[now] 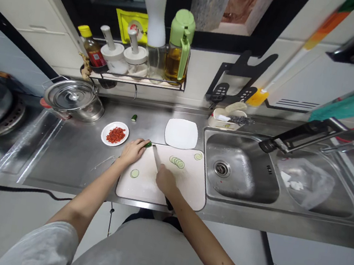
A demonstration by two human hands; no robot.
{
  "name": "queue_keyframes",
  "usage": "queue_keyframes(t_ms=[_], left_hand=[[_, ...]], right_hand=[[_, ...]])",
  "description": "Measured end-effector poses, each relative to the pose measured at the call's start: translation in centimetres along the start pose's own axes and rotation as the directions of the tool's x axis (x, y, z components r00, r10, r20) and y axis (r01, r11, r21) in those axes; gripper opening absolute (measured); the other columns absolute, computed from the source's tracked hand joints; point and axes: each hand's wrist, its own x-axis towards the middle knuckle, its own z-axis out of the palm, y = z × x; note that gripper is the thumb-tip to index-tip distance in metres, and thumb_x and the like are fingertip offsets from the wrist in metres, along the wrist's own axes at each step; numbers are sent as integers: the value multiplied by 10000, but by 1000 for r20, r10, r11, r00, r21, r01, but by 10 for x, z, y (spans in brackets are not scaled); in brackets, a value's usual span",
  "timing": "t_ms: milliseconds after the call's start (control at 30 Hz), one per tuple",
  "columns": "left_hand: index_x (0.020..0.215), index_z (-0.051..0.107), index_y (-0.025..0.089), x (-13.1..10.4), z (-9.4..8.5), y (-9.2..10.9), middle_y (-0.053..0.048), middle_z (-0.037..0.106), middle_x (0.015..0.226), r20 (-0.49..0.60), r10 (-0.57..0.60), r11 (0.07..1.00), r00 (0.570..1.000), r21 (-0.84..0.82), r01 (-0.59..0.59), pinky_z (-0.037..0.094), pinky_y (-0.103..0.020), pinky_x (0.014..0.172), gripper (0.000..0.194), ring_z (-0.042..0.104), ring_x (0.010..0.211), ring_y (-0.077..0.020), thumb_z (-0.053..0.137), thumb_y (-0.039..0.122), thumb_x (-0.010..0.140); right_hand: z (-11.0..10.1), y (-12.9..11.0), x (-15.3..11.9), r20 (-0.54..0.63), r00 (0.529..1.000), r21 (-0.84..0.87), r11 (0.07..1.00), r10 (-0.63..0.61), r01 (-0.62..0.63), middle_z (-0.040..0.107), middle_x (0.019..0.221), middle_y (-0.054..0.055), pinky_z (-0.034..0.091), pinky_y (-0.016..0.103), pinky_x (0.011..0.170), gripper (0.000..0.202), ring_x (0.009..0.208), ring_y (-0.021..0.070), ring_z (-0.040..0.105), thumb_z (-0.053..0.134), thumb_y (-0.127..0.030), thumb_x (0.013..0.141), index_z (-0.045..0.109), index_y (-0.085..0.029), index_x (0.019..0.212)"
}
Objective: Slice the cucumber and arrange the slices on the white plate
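My left hand [133,150] holds a short piece of dark green cucumber [148,144] at the upper left edge of the white cutting board [154,191]. In my right hand [166,180] is a knife [156,157], its blade pointing up and left, the tip close beside the cucumber piece. Overlapping cucumber slices [176,162] lie in a row right of the blade. More thin slices [134,173] rest at the board's left, and others [198,157] at its upper right corner.
Behind the board is a white square plate [181,133]. A plate of chopped red pieces [115,134] and a cucumber end [134,117] sit to the left, near a steel pot [83,104]. The sink [241,169] adjoins on the right. Bottles fill a rack [138,80] above.
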Motion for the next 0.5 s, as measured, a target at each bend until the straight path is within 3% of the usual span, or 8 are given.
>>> queue_keyframes(t_ms=[133, 233, 300, 400, 500], left_hand=[[1389, 453, 263, 3, -8, 7, -91, 572, 1243, -44, -71, 995, 997, -77, 67, 428, -393, 956, 474, 539, 1119, -265, 449, 379, 929], [1377, 464, 233, 7, -11, 19, -97, 564, 1270, -110, -103, 959, 989, -276, 69, 424, -384, 978, 448, 540, 1131, -240, 415, 338, 944], [1340, 503, 223, 12, -10, 31, -92, 580, 1253, -105, -127, 887, 986, -456, 65, 437, -364, 963, 423, 565, 1094, -219, 433, 328, 936], [1277, 554, 206, 15, -6, 51, -95, 616, 1198, 2, -158, 687, 987, -718, 111, 438, -354, 965, 406, 578, 1086, -214, 518, 345, 897], [1272, 538, 217, 12, -2, 71, -92, 635, 1129, 245, -211, 324, 946, -896, 304, 471, -354, 911, 451, 607, 1020, -203, 590, 394, 860]], right_hand=[[-7, 8, -9, 2, 1000, 11, 1000, -7, 7, 651, 938, 102, 413, 253, 718, 233, 896, 182, 619, 345, -181, 946, 480, -140, 1131], [-13, 19, -21, -10, 1000, 35, 999, -22, 22, 647, 942, 105, 406, 263, 703, 244, 865, 185, 611, 344, -207, 944, 485, -141, 1132], [-17, 27, -30, -26, 999, 78, 996, -47, 49, 644, 925, 115, 404, 277, 692, 252, 843, 197, 607, 332, -220, 942, 499, -138, 1112], [-21, 43, -43, -72, 994, 188, 977, -84, 97, 633, 855, 92, 410, 284, 675, 215, 802, 204, 601, 352, -240, 916, 526, -168, 1020], [-25, 56, -56, -79, 993, 384, 916, -91, 115, 588, 724, 22, 414, 260, 584, 135, 648, 166, 574, 392, -268, 878, 507, -204, 904]])
